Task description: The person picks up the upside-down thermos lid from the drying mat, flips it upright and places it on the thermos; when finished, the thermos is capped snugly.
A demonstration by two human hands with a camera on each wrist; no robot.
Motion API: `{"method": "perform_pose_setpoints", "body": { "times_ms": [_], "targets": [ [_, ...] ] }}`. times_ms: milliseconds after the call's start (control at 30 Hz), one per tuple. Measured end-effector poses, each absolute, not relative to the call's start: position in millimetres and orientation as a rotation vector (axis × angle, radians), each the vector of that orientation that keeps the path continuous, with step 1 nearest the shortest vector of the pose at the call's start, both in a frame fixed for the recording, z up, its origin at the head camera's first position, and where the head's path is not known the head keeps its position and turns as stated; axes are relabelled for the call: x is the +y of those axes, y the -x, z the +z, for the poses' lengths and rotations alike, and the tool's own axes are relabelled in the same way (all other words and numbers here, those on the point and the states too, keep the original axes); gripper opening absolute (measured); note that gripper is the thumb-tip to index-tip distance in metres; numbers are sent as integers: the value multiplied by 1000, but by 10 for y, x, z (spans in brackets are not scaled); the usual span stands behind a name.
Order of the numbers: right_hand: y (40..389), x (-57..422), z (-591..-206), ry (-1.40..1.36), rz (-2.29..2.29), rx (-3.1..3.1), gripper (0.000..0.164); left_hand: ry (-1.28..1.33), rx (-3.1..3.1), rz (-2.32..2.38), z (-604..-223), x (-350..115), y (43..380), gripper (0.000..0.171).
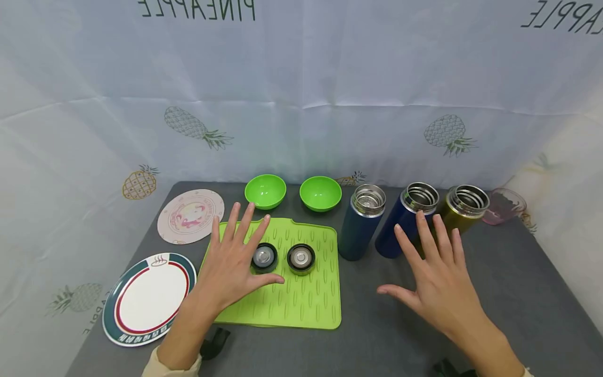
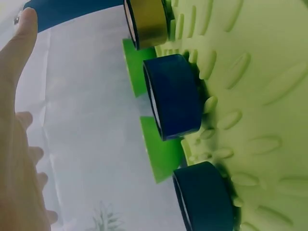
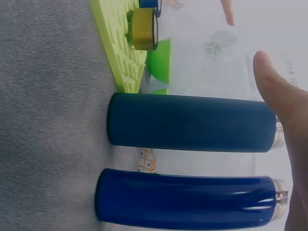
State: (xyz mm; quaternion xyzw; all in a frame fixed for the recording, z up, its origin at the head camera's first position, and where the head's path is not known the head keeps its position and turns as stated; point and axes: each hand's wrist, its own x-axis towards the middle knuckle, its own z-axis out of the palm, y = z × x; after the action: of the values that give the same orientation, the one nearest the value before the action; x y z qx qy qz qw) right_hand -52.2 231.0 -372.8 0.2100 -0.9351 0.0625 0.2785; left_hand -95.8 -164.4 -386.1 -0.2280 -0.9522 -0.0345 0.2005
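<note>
My left hand [image 1: 231, 267] hovers with fingers spread over the left part of a lime-green drying mat [image 1: 313, 303], holding nothing. Beside its thumb, a blue flask lid [image 2: 175, 96] and a gold flask lid [image 2: 150, 21] lie on the mat. A dark teal lid [image 2: 206, 197] shows in the left wrist view; from the head, my left hand hides it. With fingers spread, my empty right hand [image 1: 435, 283] is in the air before three lidless vacuum flasks: dark teal [image 3: 192, 121], blue [image 3: 187, 198] and gold [image 1: 456, 217]. All three flasks stand upright.
Two green bowls [image 1: 266, 191] stand behind the mat. A pink-patterned plate [image 1: 176, 230] and a larger blue-rimmed plate [image 1: 149, 303] lie left. A clear pinkish cup [image 1: 504, 207] is at the far right. A pineapple-print curtain [image 1: 301, 68] hangs behind the grey table [image 1: 377, 345].
</note>
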Motion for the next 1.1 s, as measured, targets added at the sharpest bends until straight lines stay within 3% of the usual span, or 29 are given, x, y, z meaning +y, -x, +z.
{"method": "perform_pose_setpoints", "body": {
  "times_ms": [700, 1100],
  "targets": [
    [561, 2095, -3280, -586, 510, -2392, 99, 587, -2704, -189, -3751, -1829, 920, 121],
    [719, 1945, -3322, -523, 741, -2414, 97, 552, -2794, -278, -3755, -1928, 938, 111]
  ]
}}
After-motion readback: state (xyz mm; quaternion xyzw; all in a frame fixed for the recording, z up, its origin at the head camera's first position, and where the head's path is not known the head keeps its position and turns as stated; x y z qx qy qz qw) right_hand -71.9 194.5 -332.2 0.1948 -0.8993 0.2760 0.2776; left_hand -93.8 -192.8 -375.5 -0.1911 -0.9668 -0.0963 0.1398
